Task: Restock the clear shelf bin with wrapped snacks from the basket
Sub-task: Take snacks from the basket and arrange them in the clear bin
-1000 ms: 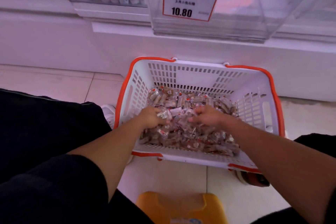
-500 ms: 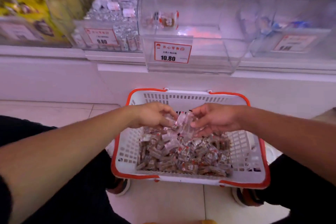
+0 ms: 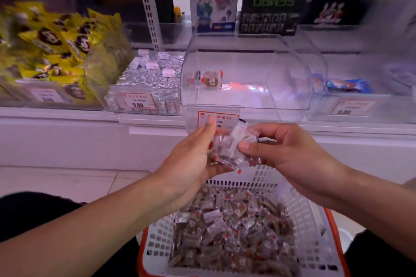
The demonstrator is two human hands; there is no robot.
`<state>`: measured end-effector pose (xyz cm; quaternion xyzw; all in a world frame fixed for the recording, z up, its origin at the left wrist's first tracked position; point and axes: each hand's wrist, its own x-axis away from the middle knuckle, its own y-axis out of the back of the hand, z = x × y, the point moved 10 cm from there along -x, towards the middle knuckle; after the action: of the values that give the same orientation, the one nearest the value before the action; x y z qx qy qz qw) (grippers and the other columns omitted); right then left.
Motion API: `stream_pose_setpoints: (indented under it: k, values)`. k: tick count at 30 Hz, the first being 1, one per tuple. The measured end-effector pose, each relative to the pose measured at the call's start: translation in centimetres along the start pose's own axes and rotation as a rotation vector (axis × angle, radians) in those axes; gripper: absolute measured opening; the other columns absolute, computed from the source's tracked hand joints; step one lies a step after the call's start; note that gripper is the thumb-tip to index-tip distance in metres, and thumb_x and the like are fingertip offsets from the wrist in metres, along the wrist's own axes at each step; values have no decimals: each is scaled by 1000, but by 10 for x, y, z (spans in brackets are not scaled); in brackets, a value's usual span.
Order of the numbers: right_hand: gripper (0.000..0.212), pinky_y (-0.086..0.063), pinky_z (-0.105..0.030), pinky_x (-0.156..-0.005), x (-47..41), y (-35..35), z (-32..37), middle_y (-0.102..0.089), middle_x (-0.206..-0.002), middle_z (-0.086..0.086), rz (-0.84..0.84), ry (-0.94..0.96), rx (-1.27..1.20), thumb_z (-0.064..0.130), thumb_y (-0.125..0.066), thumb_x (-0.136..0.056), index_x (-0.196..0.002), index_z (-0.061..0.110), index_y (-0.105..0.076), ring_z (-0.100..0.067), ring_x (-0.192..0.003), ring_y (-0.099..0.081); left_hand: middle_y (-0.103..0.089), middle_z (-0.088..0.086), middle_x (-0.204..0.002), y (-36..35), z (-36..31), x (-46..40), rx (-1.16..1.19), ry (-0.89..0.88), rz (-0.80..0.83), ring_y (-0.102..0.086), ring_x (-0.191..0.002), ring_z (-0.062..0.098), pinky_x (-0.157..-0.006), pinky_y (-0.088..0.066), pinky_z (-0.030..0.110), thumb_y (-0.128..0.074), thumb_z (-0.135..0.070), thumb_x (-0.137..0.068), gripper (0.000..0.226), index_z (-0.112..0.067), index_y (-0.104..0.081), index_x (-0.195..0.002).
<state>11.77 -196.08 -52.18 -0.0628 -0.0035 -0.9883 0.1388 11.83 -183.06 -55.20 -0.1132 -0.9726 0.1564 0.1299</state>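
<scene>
Both hands cup one shared bundle of wrapped snacks point(image 3: 229, 146): left hand point(image 3: 193, 159) curled under it, right hand point(image 3: 283, 153) pinching from the other side, just below the clear bin's point(image 3: 292, 74) front lip. Best lifted together, kept level, then tipped over the front edge; loose wrappers look slippery. One snack point(image 3: 210, 79) lies near the bin's left wall. Basket point(image 3: 315, 220) on floor tiles point(image 3: 67, 180), heaped. Neighbouring bins hold yellow packets point(image 3: 51, 40) and silver sweets point(image 3: 148, 78).

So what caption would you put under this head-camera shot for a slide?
Both hands, left hand and right hand, lift a bunch of wrapped snacks from the basket toward the nearly empty clear bin.
</scene>
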Motion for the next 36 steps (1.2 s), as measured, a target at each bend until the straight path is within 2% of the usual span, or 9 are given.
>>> stream_pose_setpoints:
  k: [3,7,13,18,23,27,31,33,36]
  values:
    - [19,-47,-38,-83,0,-2,7,-69,-99,-29,-60,40,-20,3,-70,-83,-102,4,-73,-28,-82,-60,-72,10,-96,-3,-14,-2,-85,-82,15,-69,-76,17,-66,-57,25,-52,-24,-98,20,-13,-65,-108]
    - [12,-53,-29,-74,-3,9,17,-73,-99,-12,-168,111,-49,4,-69,-85,-95,11,-68,-17,-81,-66,-73,2,-85,-1,-31,-8,-112,-187,-41,-69,-74,13,-65,-56,22,-44,-12,-103,19,-10,-63,-102]
    - [24,-60,-34,-80,-2,11,9,-66,-105,-26,-223,110,-94,6,-61,-92,-107,-7,-48,-26,-97,-70,-68,-3,-86,3,-43,-6,-139,-299,-120,-64,-77,9,-73,-57,29,-39,-16,-106,26,-19,-61,-94]
    - [41,-56,-33,-92,-6,-11,12,-73,-107,-3,-96,150,-45,7,-52,-99,-135,22,-43,-18,-103,-69,-65,17,-101,-9,-49,1,-225,-407,-111,-63,-89,30,-92,-51,47,-33,-39,-104,28,-23,-54,-95]
    - [35,-57,-36,-91,-9,-11,27,-71,-110,-13,-65,179,70,-2,-58,-94,-126,13,-56,-24,-102,-68,-63,5,-107,-22,-58,1,-342,-498,-13,-64,-96,14,-82,-53,21,-28,-52,-93,31,-36,-36,-118]
    - [41,-60,-32,-82,-25,-1,57,-76,-97,-9,16,199,225,-5,-74,-79,-115,12,-64,-19,-87,-72,-63,-5,-103,-27,-84,-11,-368,-551,64,-64,-94,7,-80,-51,17,-19,-55,-101,39,-29,-35,-124]
    - [29,-59,-32,-76,-88,32,92,-76,-90,-8,-43,192,317,-3,-76,-76,-101,10,-71,-20,-80,-69,-53,-3,-97,30,-166,-25,-841,-873,-456,-53,-88,7,-76,-46,21,-50,-38,-98,21,-23,-45,-112]
    - [26,-55,-29,-71,-133,47,93,-73,-83,-8,-78,113,449,0,-78,-75,-99,9,-72,-19,-77,-64,-56,-7,-88,63,-174,-50,-1104,-669,-587,-54,-78,10,-65,-45,28,-60,-46,-91,25,-23,-53,-96]
    - [32,-49,-23,-62,-194,47,64,-73,-87,-6,-49,-43,722,2,-80,-71,-100,10,-72,-17,-78,-62,-58,-5,-62,79,-136,-89,-1368,-346,-395,-55,-59,11,-50,-32,23,-64,-46,-86,35,-17,-60,-67]
